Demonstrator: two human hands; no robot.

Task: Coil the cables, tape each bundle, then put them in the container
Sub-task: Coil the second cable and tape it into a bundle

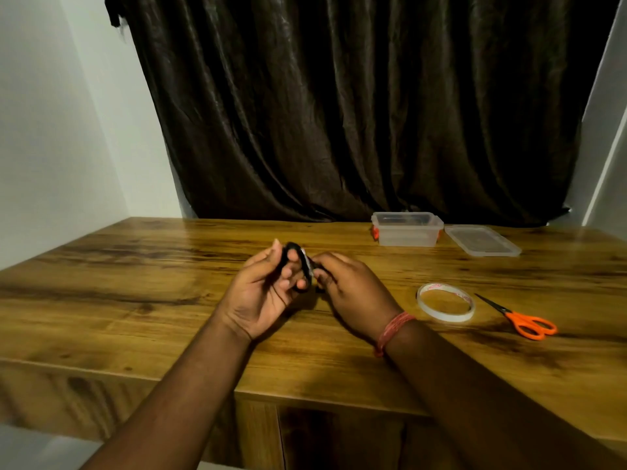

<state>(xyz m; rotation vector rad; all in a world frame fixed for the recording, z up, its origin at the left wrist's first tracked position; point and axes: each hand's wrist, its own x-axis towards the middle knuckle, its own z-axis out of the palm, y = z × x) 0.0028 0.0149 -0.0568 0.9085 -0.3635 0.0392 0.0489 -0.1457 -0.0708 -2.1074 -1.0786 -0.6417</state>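
1. Both hands were raised just above the middle of the wooden tabletop, facing each other and nearly touching.

2. The left hand was turned palm up; its fingers curled round a small black coiled cable, which it held off the tabletop, thumb on the far side of the coil.

3. A short strip of pale tape lay across the right edge of the coil. The fingers of the right hand were curled in and pinched at that strip; the exact contact was partly hidden behind the knuckles.

4. A red thread band circled the right wrist.

5. The tape roll, a thin whitish ring with red print on its inner face, lay flat on the tabletop to the right of the right hand, near it but apart.

6. Orange-handled scissors lay just right of the roll, blades shut and pointing back-left, not touching it.

7. The clear plastic container stood open near the far edge, right of centre, with orange latches at its ends. Dark contents showed faintly through the wall; could not tell what.

8. Its clear lid lay flat just beside it on the right.

9. A dark brown curtain hung behind the tabletop, with white wall on the left.
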